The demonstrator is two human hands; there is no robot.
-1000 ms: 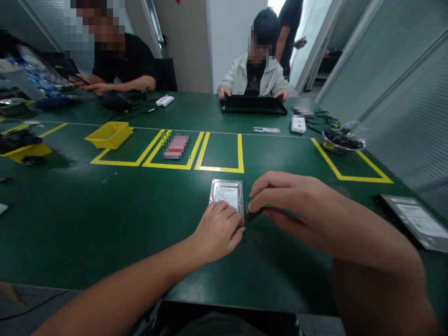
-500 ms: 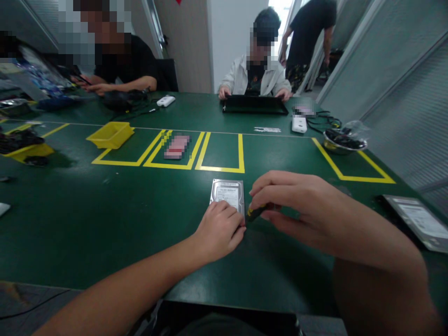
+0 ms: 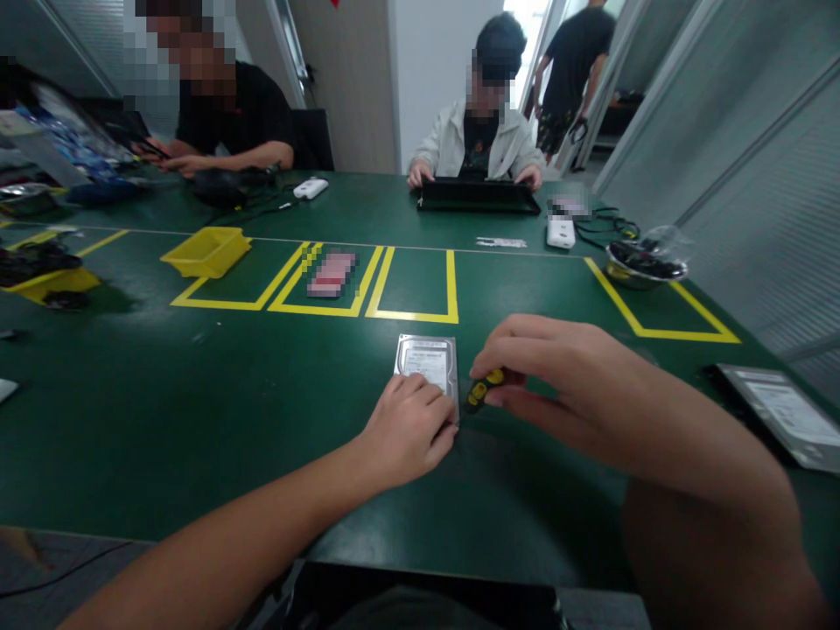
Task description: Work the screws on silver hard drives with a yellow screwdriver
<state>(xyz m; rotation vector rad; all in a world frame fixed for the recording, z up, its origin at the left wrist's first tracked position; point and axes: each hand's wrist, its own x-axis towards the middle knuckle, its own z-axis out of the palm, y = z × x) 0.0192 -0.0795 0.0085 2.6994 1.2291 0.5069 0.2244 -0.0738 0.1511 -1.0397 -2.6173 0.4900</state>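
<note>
So there's a hard drive (image 3: 426, 363) lying flat, label side up, on the green table (image 3: 197, 411), just on the near side of the rightmost of three yellow taped boxes (image 3: 413, 284). The person's left hand (image 3: 407, 429) is curled loosely over the near end of the drive, fingers resting on it and covering that corner, more pressing it down than actually gripping it. The right hand (image 3: 557, 385) sits just to the right of the drive with its fingers pinched around a small black and yellow tool (image 3: 482, 389), probably a screwdriver handle, though most of it is tucked under the fingers so I can't say for sure. The tool's tip end points toward the drive's right edge and is very close to it; can't tell if it actually touches. Off at the right edge of the table there's a second drive (image 3: 778, 416), well apart from the hands. Further back on the left is a yellow bin (image 3: 206, 251), and on the right a metal bowl (image 3: 643, 267) with dark bits in it. On the far side a person in a light jacket (image 3: 482, 140) has both hands on a black laptop (image 3: 476, 197), and another person in a black shirt (image 3: 223, 114) sits far left.
</note>
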